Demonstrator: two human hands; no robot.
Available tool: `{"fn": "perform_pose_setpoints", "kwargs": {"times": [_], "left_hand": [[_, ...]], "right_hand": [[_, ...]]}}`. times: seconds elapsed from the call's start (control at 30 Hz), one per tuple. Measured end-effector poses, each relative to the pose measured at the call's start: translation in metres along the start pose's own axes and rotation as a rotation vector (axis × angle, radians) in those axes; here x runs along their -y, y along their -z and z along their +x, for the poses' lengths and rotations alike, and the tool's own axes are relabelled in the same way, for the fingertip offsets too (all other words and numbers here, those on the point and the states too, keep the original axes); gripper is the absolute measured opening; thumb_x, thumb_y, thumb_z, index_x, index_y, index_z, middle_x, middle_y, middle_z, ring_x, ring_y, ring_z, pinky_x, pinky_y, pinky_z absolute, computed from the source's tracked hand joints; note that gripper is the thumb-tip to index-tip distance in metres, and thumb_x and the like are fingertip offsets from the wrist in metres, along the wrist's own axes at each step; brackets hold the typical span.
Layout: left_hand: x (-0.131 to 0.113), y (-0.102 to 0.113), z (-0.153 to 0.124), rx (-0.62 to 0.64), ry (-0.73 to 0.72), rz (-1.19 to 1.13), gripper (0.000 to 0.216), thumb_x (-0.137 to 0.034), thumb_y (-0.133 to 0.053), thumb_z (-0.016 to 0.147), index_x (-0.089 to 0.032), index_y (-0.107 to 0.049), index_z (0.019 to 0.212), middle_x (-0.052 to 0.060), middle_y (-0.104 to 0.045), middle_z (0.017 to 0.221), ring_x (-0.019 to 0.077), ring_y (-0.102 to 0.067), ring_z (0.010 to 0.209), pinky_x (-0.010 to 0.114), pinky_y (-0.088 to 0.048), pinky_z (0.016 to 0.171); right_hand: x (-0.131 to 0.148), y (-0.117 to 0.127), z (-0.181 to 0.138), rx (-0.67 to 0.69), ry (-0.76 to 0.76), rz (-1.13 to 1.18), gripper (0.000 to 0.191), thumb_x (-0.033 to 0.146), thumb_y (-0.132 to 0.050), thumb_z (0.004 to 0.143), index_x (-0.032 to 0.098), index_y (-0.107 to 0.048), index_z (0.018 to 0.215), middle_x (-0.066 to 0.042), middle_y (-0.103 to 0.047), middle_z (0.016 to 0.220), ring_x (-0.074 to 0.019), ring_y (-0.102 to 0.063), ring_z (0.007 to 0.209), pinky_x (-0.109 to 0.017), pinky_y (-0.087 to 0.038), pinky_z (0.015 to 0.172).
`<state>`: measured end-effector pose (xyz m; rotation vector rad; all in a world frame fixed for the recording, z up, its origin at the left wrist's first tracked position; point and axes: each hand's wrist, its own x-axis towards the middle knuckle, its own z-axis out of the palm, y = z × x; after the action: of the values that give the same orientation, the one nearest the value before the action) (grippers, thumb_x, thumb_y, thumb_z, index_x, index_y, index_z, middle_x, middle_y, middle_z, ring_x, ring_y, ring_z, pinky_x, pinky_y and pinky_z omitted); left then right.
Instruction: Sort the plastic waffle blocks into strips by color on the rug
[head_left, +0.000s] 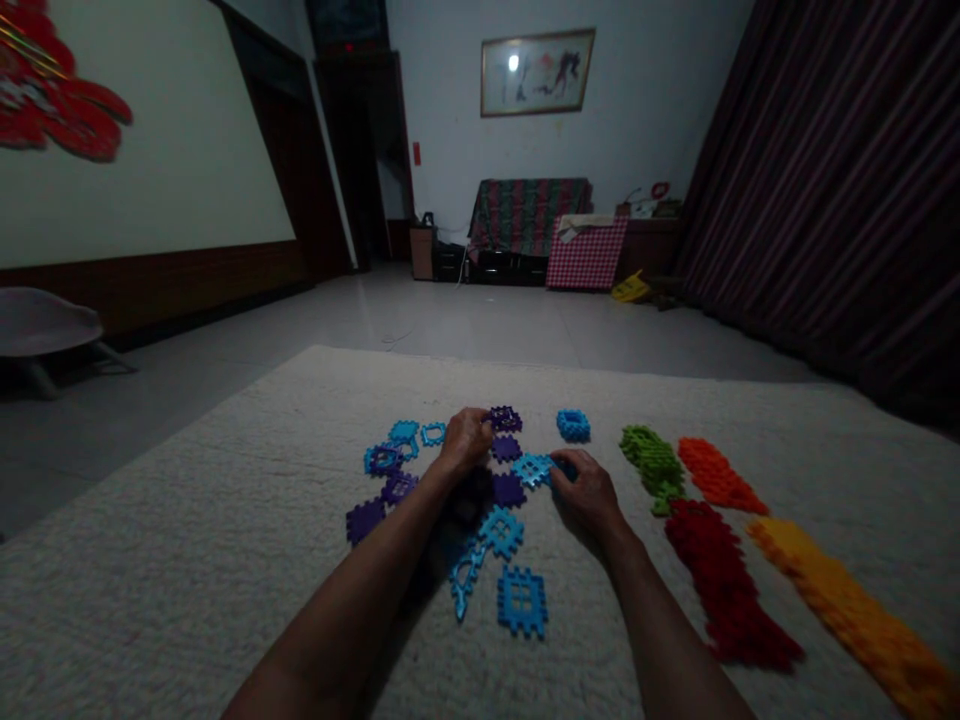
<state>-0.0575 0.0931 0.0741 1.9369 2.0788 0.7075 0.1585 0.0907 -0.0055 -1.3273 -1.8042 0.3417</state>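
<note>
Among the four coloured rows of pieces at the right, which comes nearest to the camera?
The yellow row, farthest right: it alone reaches the picture's bottom edge, while the red row, orange row and green row end higher.

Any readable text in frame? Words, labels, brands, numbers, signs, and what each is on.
None readable.
Red wall decoration: cut off by the frame edge; no character can be made out.
Framed picture: markings too small to read.
Small red strip at the back: too small to tell if it bears text.
Notched pieces: no legible lettering.
</note>
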Motion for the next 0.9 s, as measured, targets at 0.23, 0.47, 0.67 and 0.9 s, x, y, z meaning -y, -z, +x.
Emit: {"fn": "perform_pose_setpoints", "kwargs": {"times": [0.23,0.47,0.67,0.9], "left_hand": [[0.096,0.046,0.015,0.067,0.321,0.298,0.055,-0.040,-0.055,0.086,-0.020,-0.053,0.137,0.016,-0.053,0.143,0.0336,-0.052,0.129,0.044,-0.047,0.099],[0.124,0.043,0.010,0.182,0.304,0.345,0.047,-0.046,-0.063,0.078,-0.018,-0.063,0.116,0.015,-0.068,0.119,0.0279,-0.064,0.108,0.029,-0.048,0.085],[0.105,0.031,0.011,0.177,0.177,0.296,0.038,-0.037,-0.067,0.076,-0.021,-0.070,0.110,0.011,-0.071,0.118,0.0249,-0.065,0.109,0.025,-0.048,0.083],[0.095,0.027,0.013,0.142,0.230,0.206,0.035,-0.030,-0.070,0.074,-0.021,-0.074,0.107,0.009,-0.075,0.112,0.0227,-0.068,0.104,0.024,-0.048,0.080]], "right_hand": [[0.000,0.000,0.001,0.013,-0.001,0.003,0.028,0.032,-0.051,0.076,0.018,-0.072,0.090,-0.011,-0.072,0.098,-0.0251,-0.066,0.096,-0.040,-0.048,0.093],[0.003,0.000,-0.002,-0.015,0.014,-0.020,0.025,0.031,-0.051,0.079,0.020,-0.071,0.090,-0.009,-0.071,0.098,-0.0235,-0.065,0.094,-0.038,-0.048,0.091],[0.004,0.000,-0.001,-0.009,0.001,-0.018,0.024,0.029,-0.052,0.078,0.020,-0.071,0.090,-0.009,-0.072,0.098,-0.0232,-0.065,0.094,-0.038,-0.048,0.091],[0.005,0.001,-0.002,0.005,-0.001,-0.021,0.025,0.029,-0.052,0.079,0.020,-0.072,0.091,-0.009,-0.072,0.099,-0.0234,-0.065,0.095,-0.038,-0.048,0.091]]}}
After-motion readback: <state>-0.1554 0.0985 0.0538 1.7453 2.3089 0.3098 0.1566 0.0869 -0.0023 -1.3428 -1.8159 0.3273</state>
